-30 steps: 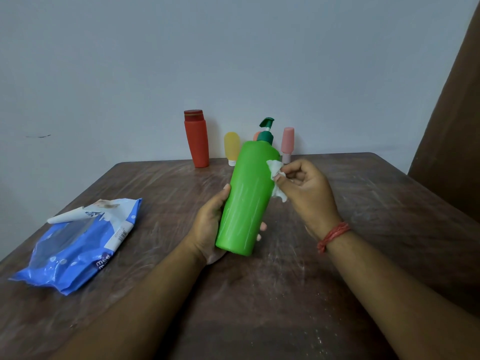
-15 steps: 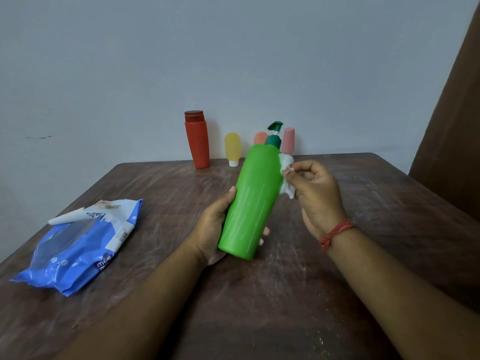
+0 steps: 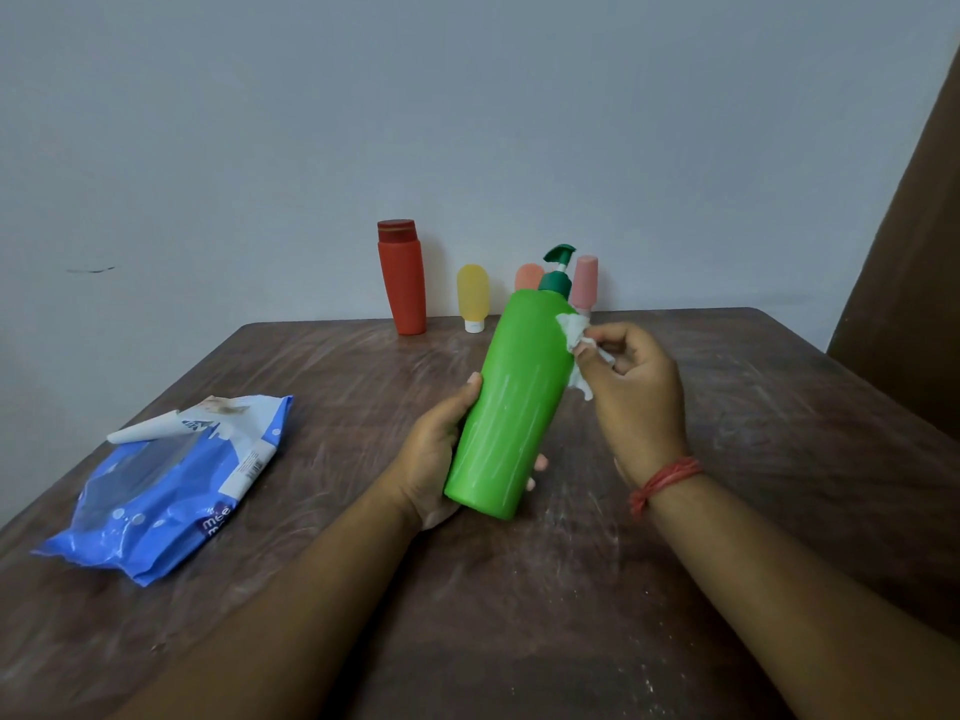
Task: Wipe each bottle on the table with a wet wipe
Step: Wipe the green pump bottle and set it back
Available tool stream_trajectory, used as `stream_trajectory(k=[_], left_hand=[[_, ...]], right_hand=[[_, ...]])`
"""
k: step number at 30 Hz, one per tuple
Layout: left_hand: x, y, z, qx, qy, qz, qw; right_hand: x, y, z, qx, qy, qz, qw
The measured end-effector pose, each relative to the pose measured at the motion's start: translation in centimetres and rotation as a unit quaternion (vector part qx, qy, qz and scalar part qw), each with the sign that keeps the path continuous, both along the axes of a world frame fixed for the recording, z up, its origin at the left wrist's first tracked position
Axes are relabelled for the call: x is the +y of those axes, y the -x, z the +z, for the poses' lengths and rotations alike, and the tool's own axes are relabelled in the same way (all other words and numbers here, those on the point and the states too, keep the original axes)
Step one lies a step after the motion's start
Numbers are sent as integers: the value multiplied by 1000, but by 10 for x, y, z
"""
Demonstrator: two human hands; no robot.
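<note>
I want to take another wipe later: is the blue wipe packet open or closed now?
Open: on the blue wipe packet the white flap is peeled back and curls up from its top.

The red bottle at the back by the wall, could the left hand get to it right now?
Probably not at once: the left hand grips the green bottle, so it is occupied. The tabletop between it and the red bottle lies bare, so once the green bottle is set down, the way looks free.

Scuffed brown table [image 3: 779,433] against a plain grey-white wall [image 3: 260,122]
</note>
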State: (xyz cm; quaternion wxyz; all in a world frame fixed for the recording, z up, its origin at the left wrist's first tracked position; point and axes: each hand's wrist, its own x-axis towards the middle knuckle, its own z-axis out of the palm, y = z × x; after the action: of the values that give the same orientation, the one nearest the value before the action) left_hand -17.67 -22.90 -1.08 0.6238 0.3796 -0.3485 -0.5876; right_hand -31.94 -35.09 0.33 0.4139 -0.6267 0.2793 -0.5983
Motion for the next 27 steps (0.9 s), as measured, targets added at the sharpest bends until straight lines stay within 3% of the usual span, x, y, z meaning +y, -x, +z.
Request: stream_trajectory(k=[3, 8, 12, 14, 19, 21, 24, 27], left_hand=[[-1, 1, 0, -9, -3, -11, 1000], [-1, -7, -1, 31, 9, 33, 999], [-1, 1, -1, -14, -6, -8, 1000], [-1, 4, -1, -24, -13, -18, 999], [1, -5, -3, 8, -2, 1, 1000], [1, -5, -3, 4, -3, -4, 1000], [-1, -2, -2, -25, -18, -24, 999], [-1, -1, -2, -26, -23, -30, 999]], right_hand=[[-2, 3, 3, -58, -25, 11, 998], [6, -6, -5, 37, -36, 113, 992], [-6, 4, 9, -90, -60, 29, 994], [-9, 8, 11, -111, -63, 21, 992], [0, 1, 2, -39, -83, 111, 990], [-1, 2, 5, -41, -80, 94, 991], [-8, 10, 13, -39, -31, -6, 999], [-2, 14, 16, 61, 127, -98, 985]])
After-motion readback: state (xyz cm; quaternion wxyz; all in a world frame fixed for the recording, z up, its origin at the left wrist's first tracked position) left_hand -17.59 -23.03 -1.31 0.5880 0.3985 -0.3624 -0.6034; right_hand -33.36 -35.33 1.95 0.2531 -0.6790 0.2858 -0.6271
